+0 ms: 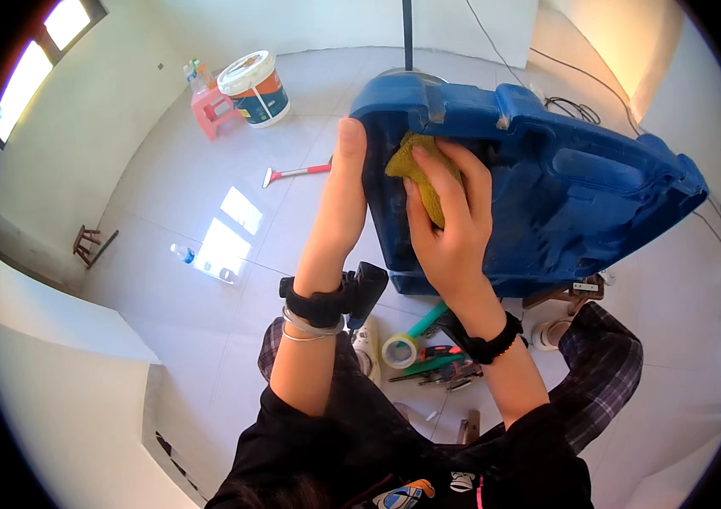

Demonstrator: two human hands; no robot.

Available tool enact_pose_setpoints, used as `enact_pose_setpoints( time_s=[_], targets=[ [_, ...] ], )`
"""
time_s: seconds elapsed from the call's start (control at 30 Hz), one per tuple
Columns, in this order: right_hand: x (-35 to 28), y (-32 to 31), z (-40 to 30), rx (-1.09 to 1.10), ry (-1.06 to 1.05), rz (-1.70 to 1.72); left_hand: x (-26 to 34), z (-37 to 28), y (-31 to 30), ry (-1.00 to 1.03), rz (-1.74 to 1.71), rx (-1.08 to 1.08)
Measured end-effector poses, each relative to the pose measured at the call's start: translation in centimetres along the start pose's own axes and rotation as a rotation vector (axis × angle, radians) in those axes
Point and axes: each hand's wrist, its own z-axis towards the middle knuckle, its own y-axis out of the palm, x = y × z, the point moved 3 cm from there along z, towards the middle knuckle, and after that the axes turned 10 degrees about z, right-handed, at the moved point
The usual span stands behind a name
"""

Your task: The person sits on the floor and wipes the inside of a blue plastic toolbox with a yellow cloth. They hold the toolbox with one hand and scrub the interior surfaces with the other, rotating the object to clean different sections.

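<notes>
A blue molded plastic tool case shell point(564, 191) is tilted up before me, its recessed inside facing me. Its left end is gripped by my left hand point(351, 184), with the thumb on the upper edge and the fingers hidden behind. In my right hand point(456, 210) is a bunched yellow-green cloth point(424, 172), pressed against the recess near that end. Dusty scuffs mark the latch parts along the top edge. What supports the shell is mostly hidden.
Between my feet lie a tape roll point(400, 351), green tubes and several hand tools point(449, 370). A red-handled scraper point(297, 172) lies on the tiles. Farther off stand a paint bucket point(259, 89) and a pink stool point(211, 111). Cables point(573, 109) lie behind the shell.
</notes>
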Motion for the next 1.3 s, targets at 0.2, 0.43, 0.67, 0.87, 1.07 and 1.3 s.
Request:
enact_pose_setpoints(
  time_s=[0.2, 0.43, 0.67, 0.87, 1.07, 1.3],
  targets=[
    [-0.1, 1.1, 0.2, -0.109, -0.123, -0.120, -0.2, -0.1, -0.6, 0.058, -0.011, 0.085],
    [1.0, -0.7, 2.0, -0.416, -0.627, -0.299, -1.4, 0.4, -0.2, 0.128, -0.028, 0.080],
    [0.7, -0.2, 3.0, -0.508, -0.718, -0.445, -1.3, 0.0, -0.5, 0.149, 0.043, 0.098],
    [1.2, 0.4, 3.0, -0.527, -0.603, -0.455, -1.1, 0.1, -0.6, 0.130, 0.054, 0.087],
    [2.0, 0.9, 2.9, -0.487, -0.514, -0.444, -0.9, -0.1, -0.7, 0.125, 0.065, 0.087],
    [1.6, 0.9, 2.9, -0.498, -0.572, -0.515, -1.0, -0.1, -0.6, 0.129, 0.077, 0.096]
  ],
)
